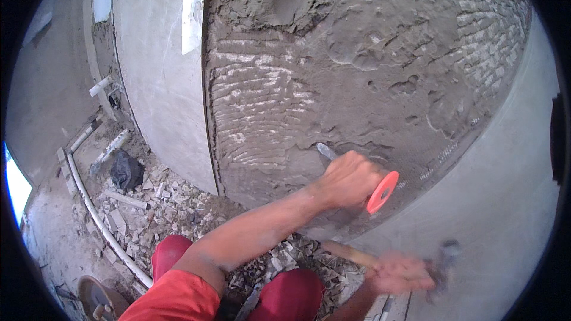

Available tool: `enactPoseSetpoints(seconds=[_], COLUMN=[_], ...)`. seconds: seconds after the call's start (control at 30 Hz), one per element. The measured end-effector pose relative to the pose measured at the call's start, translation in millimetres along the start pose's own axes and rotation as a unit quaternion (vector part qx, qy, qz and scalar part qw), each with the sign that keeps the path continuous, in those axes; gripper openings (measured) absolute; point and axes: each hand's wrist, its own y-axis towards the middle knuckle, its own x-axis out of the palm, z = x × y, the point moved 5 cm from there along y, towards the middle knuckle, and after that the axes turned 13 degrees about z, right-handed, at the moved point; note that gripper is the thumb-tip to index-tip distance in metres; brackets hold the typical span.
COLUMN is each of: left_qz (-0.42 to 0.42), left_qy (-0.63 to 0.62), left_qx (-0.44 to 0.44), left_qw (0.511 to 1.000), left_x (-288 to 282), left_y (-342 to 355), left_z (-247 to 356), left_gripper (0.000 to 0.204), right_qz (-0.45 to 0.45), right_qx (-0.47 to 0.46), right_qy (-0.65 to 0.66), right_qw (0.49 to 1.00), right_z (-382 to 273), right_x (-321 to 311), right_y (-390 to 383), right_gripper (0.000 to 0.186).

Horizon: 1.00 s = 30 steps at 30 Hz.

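Observation:
My left hand [352, 179] is closed round a chisel with a round orange hand guard [375, 201]. The grey chisel blade [326, 151] sticks out past the knuckles and meets the rough mortar wall [357, 107]. Lower down and to the right, my right hand [399, 273] grips a hammer by its wooden handle [351, 254]. The dark hammer head [447, 255] is smeared by motion, beside the smooth grey panel at the right. It stands apart from the chisel.
Broken rubble [172, 202] covers the floor below the wall. A white pipe [98, 220] runs along the left, near a black plastic bag [126, 170] and a bucket [89, 291]. Smooth grey panels [157, 83] border the ridged mortar. My red-clad knees [288, 297] are close below.

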Motion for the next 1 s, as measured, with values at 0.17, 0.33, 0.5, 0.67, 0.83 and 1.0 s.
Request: enactPoseSetpoints(seconds=[0.17, 0.33, 0.5, 0.67, 0.83, 1.0], left_qz=[0.02, 0.024, 0.007, -0.004, 0.069, 0.067], left_qy=[0.006, -0.002, 0.024, 0.041, -0.035, -0.02], left_qx=[0.003, -0.013, -0.016, -0.023, 0.0, 0.021], left_qw=[1.0, 1.0, 1.0, 0.999, 0.997, 0.997], left_x=[7.1, 6.0, 14.7, 11.0, -1.2, -2.8], left_y=[2.2, 9.2, 7.6, 0.1, -0.6, -13.0], left_z=[-2.5, 1.6, -1.5, -6.3, -1.7, -11.4], left_gripper=[0.018, 0.016, 0.016, 0.018, 0.021, 0.021], right_qz=[-0.118, -0.112, -0.223, -0.123, -0.079, -0.216], right_qx=[0.027, -0.068, -0.173, -0.022, -0.105, -0.011], right_qy=[-0.381, -0.039, -0.407, -0.274, -0.109, -0.409], right_qw=[0.916, 0.991, 0.869, 0.953, 0.985, 0.887], right_z=[22.7, -30.8, 18.4, -10.2, -10.8, 27.2], right_x=[-8.0, 9.4, 21.8, 4.6, -5.0, -12.2], right_y=[30.2, 21.9, 33.5, 34.5, 20.5, 13.6], right_gripper=[0.05, 0.043, 0.044, 0.045, 0.043, 0.05])
